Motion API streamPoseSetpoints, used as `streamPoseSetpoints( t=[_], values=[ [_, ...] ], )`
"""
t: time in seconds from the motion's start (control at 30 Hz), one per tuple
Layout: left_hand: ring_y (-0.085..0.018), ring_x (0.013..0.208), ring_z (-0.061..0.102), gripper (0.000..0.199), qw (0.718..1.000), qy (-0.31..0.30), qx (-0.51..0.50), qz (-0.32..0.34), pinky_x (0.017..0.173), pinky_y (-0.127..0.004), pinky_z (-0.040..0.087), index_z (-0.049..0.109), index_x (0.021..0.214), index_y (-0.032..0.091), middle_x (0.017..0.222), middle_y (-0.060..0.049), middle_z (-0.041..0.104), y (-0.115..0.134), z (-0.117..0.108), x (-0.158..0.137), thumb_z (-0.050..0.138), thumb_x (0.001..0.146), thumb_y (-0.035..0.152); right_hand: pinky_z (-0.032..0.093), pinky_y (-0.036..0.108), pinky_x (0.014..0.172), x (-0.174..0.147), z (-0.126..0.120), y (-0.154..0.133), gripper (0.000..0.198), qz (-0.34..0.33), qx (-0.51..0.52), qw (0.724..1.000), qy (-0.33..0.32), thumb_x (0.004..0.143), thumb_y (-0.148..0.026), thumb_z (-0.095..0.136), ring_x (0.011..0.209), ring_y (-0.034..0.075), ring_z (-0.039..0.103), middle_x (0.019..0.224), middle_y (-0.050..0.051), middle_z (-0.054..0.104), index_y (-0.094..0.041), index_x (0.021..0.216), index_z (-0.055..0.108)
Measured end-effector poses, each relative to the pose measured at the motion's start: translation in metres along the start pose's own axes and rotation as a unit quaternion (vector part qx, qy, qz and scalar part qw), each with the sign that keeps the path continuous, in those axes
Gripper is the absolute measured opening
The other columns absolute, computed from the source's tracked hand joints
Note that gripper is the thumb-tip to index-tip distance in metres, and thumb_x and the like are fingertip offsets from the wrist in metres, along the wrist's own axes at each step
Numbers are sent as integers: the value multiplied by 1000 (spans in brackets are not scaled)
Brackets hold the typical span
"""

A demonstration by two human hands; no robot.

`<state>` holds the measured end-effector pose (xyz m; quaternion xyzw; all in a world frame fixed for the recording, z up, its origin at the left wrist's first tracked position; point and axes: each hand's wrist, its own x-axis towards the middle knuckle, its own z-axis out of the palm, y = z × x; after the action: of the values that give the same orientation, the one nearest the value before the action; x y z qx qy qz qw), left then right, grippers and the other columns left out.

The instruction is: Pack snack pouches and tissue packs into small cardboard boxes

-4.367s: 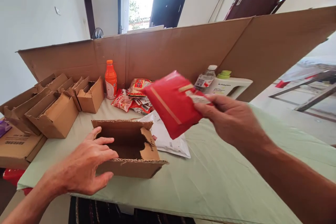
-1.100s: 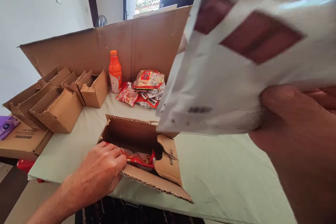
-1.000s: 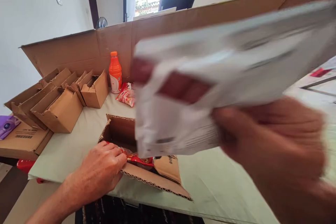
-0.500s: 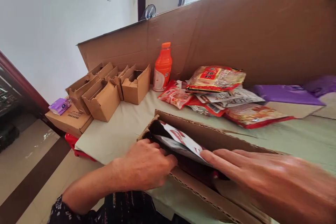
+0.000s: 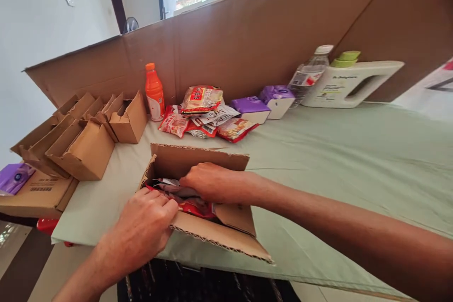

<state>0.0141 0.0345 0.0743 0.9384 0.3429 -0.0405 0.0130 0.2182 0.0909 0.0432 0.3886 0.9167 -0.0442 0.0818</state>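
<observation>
An open cardboard box [image 5: 226,240] stands at the table's front edge with its flaps up. Inside it lie a red packet [image 5: 198,208] and a white-and-silver packet [image 5: 179,188]. My left hand [image 5: 148,214] is closed over the near left corner of the box, its fingertips hidden inside beside the red packet. Reaching in from the right, my right hand [image 5: 212,181] has its fingers curled at the white-and-silver packet; their tips are partly hidden.
Behind the box lies a pile of snack packets [image 5: 201,100] beside an orange bottle [image 5: 155,92]. Small cardboard boxes [image 5: 94,151] crowd the left. Purple tissue packs [image 5: 249,109], a clear bottle [image 5: 309,75] and a white jug [image 5: 336,87] line the cardboard wall [image 5: 283,23].
My view has swung right, bringing the jug and clear bottle into sight. My right hand has moved deeper into the box and curled its fingers. The white packet now sits lower.
</observation>
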Motion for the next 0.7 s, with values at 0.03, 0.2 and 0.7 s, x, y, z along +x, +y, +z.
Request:
streamPoseSetpoints(
  t=[0.03,0.2,0.7],
  values=[
    [-30,94,71,18,1000,-1,-3,-3,87,-45,56,64,90,16,99,-10,76,0,-1,0,57,79,3,43,27,61,0,-4,0,20,3,7,1000,-10,90,-11,61,80,23,74,86,8,79,-19,99,77],
    [-30,96,71,22,999,-29,-22,-6,87,-45,57,64,89,18,99,-8,76,-1,-5,0,55,77,2,45,30,61,-7,-14,-2,20,8,-13,999,-29,87,-12,67,81,29,75,87,14,79,-15,104,77],
    [-29,141,51,59,937,326,-116,-52,114,-46,49,40,151,26,152,-13,53,-24,33,-44,63,96,23,61,29,76,-113,27,17,19,-21,198,888,414,100,-19,54,88,18,75,99,3,80,-25,102,72]
  ],
)
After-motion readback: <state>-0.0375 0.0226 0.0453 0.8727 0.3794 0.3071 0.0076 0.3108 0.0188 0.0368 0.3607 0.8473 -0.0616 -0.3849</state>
